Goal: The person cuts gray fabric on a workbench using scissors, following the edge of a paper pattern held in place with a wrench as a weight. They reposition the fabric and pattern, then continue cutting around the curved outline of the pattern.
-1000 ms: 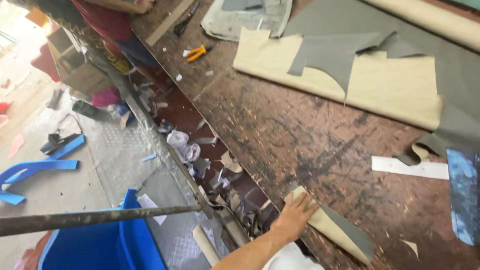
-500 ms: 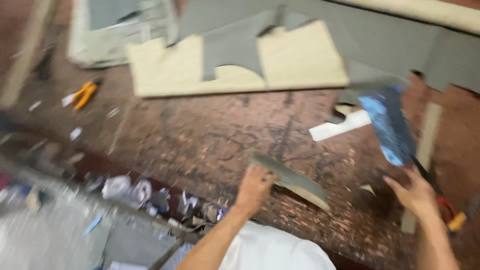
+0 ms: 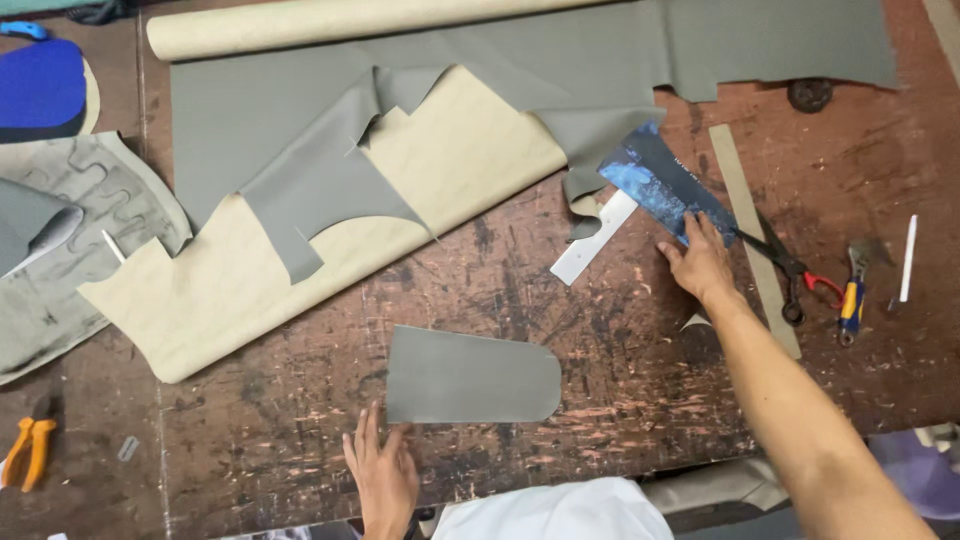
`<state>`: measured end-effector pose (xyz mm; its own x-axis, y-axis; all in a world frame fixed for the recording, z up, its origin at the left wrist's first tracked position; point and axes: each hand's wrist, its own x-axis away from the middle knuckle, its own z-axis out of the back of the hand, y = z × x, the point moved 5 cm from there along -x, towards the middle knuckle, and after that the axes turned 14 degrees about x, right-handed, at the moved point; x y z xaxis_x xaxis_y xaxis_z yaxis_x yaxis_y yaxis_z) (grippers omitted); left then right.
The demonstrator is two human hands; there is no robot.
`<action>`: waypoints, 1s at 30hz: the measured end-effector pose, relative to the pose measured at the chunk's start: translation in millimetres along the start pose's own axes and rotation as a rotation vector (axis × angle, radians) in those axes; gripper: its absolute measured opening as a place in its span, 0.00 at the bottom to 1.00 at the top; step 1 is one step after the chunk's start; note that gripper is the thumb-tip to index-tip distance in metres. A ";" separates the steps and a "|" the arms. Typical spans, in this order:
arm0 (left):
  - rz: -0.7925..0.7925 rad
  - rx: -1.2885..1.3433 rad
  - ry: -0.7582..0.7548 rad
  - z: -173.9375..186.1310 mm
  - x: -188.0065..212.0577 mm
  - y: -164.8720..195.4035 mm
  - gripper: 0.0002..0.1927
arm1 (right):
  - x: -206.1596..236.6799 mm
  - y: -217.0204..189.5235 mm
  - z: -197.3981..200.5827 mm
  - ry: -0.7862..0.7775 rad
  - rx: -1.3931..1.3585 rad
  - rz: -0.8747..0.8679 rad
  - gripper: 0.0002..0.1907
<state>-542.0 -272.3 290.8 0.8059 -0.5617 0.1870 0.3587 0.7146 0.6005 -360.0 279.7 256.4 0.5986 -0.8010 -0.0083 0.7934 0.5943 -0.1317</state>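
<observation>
A grey cut piece with one rounded end (image 3: pixel 470 377) lies flat on the worn wooden table (image 3: pixel 620 350). My left hand (image 3: pixel 382 472) rests flat near the table's front edge, fingertips touching the piece's lower left corner. My right hand (image 3: pixel 700 262) reaches to the right and grips the lower end of a blue mottled flat template (image 3: pixel 662 182). A white strip (image 3: pixel 594 238) lies just left of that template.
A large grey sheet with cream backing (image 3: pixel 330 190) unrolls from a roll (image 3: pixel 400 22) at the back. Scissors with red handles (image 3: pixel 790 275), blue-yellow pliers (image 3: pixel 850 295), a white stick (image 3: pixel 907 258) and a tan strip (image 3: pixel 752 235) lie right. Orange pliers (image 3: pixel 28 452) lie front left.
The view has swung from the table's left edge and floor to the tabletop. The grey piece now lies flat, and my right hand has reached up onto the blue template.
</observation>
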 end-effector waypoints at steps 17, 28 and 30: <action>-0.547 0.214 -0.143 -119.6 -113.3 160.1 0.20 | 52.3 -118.8 -8.2 0.043 -0.093 0.339 0.32; -0.464 0.340 -0.176 -157.2 -12.8 171.2 0.18 | 111.9 15.6 -8.4 -0.182 -0.059 -0.021 0.20; -0.489 0.339 -0.166 -168.4 -9.4 184.4 0.18 | 100.7 48.3 9.7 0.091 -0.106 -0.033 0.26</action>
<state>-404.1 -65.0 268.9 0.4919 -0.8678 -0.0705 0.4764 0.2005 0.8561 -260.3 228.4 258.9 0.5557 -0.8263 -0.0915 0.7937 0.5600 -0.2377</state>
